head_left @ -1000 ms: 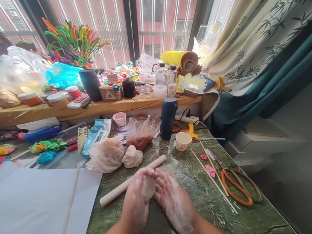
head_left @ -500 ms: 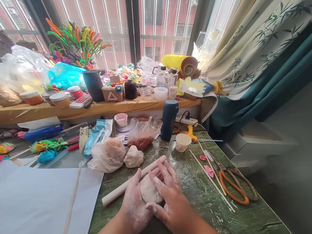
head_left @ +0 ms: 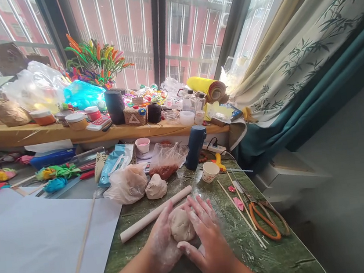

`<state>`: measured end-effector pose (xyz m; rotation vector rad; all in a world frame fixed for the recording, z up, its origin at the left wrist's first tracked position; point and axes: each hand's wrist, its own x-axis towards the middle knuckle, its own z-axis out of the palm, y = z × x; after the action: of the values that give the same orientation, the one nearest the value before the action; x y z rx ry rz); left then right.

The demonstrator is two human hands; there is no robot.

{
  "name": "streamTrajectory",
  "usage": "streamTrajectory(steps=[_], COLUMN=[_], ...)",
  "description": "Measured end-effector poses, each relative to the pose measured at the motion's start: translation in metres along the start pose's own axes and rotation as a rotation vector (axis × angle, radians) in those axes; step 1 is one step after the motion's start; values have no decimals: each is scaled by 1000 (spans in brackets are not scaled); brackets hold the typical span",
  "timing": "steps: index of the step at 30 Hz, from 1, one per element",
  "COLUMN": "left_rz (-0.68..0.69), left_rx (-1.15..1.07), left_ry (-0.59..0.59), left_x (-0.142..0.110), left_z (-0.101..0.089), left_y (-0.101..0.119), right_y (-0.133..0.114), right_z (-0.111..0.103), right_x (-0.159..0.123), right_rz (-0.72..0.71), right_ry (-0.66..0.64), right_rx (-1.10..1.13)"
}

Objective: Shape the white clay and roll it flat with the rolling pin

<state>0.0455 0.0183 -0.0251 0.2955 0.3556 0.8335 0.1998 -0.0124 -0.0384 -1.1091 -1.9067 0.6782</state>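
Note:
A pale lump of dough or clay [head_left: 180, 225] rests on the green, film-covered table [head_left: 249, 252], cupped between both of my hands. My left hand [head_left: 162, 243], dusted white, curls round its left side. My right hand [head_left: 207, 235] presses against its right side and top with the fingers spread over it. A white rolling pin [head_left: 146, 220] lies slanted just beyond my left hand. A second, smaller lump [head_left: 156, 187] sits farther back beside a plastic bag holding more of the material [head_left: 126, 184].
Orange-handled scissors [head_left: 265, 221] and thin wooden sticks [head_left: 241, 213] lie to the right, near the table's edge. A paper cup [head_left: 209, 171] and a dark bottle [head_left: 195, 147] stand behind. White paper [head_left: 33, 252] with a stick [head_left: 82, 241] covers the left. A cluttered shelf runs along the window.
My right hand has moved from lying beside the lump to pressing over it. The lump has turned between my hands. The view has shifted slightly.

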Motion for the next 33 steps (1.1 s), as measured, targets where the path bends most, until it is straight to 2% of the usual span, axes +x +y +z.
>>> streamTrajectory(steps=[4,8,11,16,18,21,23,27,33], left_rz=[7,-13,28,17,16,43,56,107,150], left_rx=[-38,-9,35,26,17,8,0,-17,-22], left_ry=[36,41,67,-58,-65,-38,-58,-114,-51], left_x=[-2,0,1,-2,-2,0,2,5,9], left_z=[-1,-4,-4,-1,0,1,1,-4,-14], left_y=[5,3,1,6,8,6,3,-2,-6], right_y=[-6,-1,4,3,-2,-12,-18,-23,-15], right_z=[-2,-3,-4,-8,-7,0,8,26,39], right_x=[-1,11,16,11,8,11,19,38,46], right_rz=[-38,-51,-44,-18,3,39,61,95,139], right_ry=[24,-88,-113,-68,-23,73,105,54,20], right_rx=[-38,-67,-53,12,87,169,147,64,76])
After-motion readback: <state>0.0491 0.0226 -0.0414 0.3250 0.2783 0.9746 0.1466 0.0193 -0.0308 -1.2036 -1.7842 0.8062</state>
